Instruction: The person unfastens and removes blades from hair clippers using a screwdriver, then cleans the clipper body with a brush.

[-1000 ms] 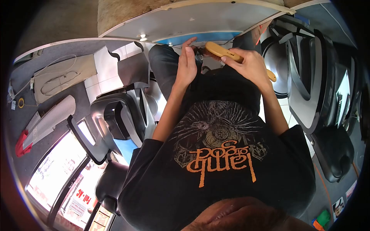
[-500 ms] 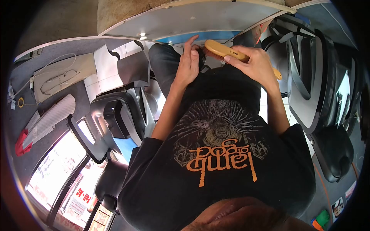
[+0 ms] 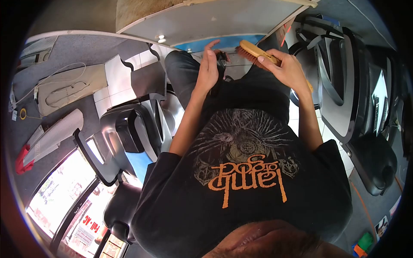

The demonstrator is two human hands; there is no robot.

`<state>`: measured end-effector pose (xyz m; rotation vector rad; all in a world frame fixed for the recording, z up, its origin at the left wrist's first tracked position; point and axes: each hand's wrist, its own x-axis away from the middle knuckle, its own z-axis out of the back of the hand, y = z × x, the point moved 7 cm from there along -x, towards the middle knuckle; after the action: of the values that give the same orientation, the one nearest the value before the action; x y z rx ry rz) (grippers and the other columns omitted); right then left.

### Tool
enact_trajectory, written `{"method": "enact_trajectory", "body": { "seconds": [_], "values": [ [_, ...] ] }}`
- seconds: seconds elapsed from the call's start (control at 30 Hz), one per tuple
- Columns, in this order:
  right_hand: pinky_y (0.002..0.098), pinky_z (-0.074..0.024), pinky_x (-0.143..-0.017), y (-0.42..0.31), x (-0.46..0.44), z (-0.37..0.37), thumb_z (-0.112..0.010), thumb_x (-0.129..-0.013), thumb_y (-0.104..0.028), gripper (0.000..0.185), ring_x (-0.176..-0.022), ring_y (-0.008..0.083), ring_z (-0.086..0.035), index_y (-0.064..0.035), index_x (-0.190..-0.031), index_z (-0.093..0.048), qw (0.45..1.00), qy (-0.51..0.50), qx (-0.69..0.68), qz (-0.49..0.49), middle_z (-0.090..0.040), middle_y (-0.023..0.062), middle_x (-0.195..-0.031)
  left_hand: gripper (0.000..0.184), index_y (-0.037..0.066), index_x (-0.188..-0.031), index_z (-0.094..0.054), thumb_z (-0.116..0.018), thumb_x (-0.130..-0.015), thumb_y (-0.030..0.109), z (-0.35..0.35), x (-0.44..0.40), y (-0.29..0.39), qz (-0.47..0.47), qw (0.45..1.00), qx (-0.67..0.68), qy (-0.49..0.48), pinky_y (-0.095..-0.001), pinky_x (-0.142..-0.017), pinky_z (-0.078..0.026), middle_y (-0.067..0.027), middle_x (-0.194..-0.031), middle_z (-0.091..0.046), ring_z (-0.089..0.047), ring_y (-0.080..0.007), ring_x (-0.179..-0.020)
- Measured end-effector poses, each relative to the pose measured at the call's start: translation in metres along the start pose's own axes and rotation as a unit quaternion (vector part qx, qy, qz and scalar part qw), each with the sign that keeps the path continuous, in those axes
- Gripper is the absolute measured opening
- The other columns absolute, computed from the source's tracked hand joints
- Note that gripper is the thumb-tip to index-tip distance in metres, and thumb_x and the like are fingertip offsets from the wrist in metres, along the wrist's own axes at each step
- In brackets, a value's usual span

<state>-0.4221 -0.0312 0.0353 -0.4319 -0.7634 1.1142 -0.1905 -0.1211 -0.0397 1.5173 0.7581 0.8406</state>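
Note:
My right hand (image 3: 287, 72) grips a wooden-backed brush (image 3: 259, 52) with reddish-brown bristles facing down and to the left. Its thumb and fingers close on the near end of the wood. To the left, my left hand (image 3: 208, 72) is raised with the thumb and index finger pointing up. A small dark object (image 3: 222, 59) lies against its palm side, with other fingertips showing beyond it; I cannot make out its kind. The bristles are apart from the left hand by a small gap.
Black-and-grey salon-style chairs stand at the left (image 3: 124, 129) and right (image 3: 344, 94). Ahead is a grey panel (image 3: 206, 26) with a white knob (image 3: 161, 38). A cable lies on a beige board (image 3: 71, 86) at the left, above a glass door (image 3: 64, 185).
The brush has moved right, away from my left hand, and more of its bristles show. The dark object by the left palm is now more visible. The view has shifted slightly.

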Motion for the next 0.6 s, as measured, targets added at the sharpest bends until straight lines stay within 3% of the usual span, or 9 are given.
{"method": "enact_trajectory", "body": {
  "seconds": [0.17,0.27,0.47,0.57,0.6],
  "values": [
    [0.0448,-0.0534,-0.071,0.001,0.019,-0.009,-0.076,-0.092,-0.063,0.059,-0.076,0.0358,-0.073,-0.0067,-0.109,-0.077,0.999,-0.019,-0.021,0.022,-0.072,0.0146,-0.075,0.087,0.002,-0.156,-0.038,-0.021,-0.109,0.072,0.005,0.005,-0.001,0.039,0.996,0.077,0.028,-0.0301,-0.049,-0.054,-0.0124,-0.093,-0.067,-0.06,-0.0147,-0.061],
    [0.0471,-0.0533,-0.072,-0.006,0.033,-0.017,-0.079,-0.09,-0.061,0.058,-0.08,0.0394,-0.073,-0.0057,-0.107,-0.074,0.995,-0.025,0.017,0.094,-0.073,0.0172,-0.078,0.087,0.002,-0.156,-0.039,-0.021,-0.109,0.073,0.003,0.011,0.001,0.045,0.995,0.08,0.039,-0.0315,-0.049,-0.055,-0.0128,-0.092,-0.067,-0.06,-0.0155,-0.061],
    [0.0506,-0.0535,-0.074,0.0,0.049,-0.025,-0.082,-0.087,-0.057,0.054,-0.086,0.0436,-0.073,-0.0059,-0.101,-0.072,0.987,-0.051,0.084,0.127,-0.074,0.0191,-0.082,0.089,0.002,-0.153,-0.043,-0.021,-0.108,0.076,0.003,0.009,-0.014,0.109,0.988,0.104,0.033,-0.0326,-0.05,-0.056,-0.0124,-0.093,-0.068,-0.06,-0.0167,-0.061],
    [0.0516,-0.0539,-0.075,-0.006,0.056,-0.024,-0.083,-0.087,-0.048,0.043,-0.087,0.0442,-0.073,-0.0077,-0.1,-0.074,0.985,-0.059,0.139,0.088,-0.075,0.0181,-0.085,0.089,0.003,-0.151,-0.045,-0.022,-0.107,0.077,0.003,0.007,-0.019,0.141,0.982,0.126,0.023,-0.033,-0.05,-0.055,-0.0125,-0.093,-0.068,-0.06,-0.0166,-0.062],
    [0.0533,-0.0544,-0.078,-0.004,0.057,-0.025,-0.08,-0.086,-0.033,0.027,-0.092,0.0444,-0.072,-0.0105,-0.1,-0.077,0.982,-0.049,0.146,0.111,-0.076,0.0172,-0.09,0.088,0.003,-0.15,-0.046,-0.023,-0.107,0.077,0.003,0.006,-0.022,0.15,0.98,0.132,0.016,-0.0331,-0.051,-0.054,-0.0125,-0.094,-0.068,-0.06,-0.0165,-0.063]
  ]
}}
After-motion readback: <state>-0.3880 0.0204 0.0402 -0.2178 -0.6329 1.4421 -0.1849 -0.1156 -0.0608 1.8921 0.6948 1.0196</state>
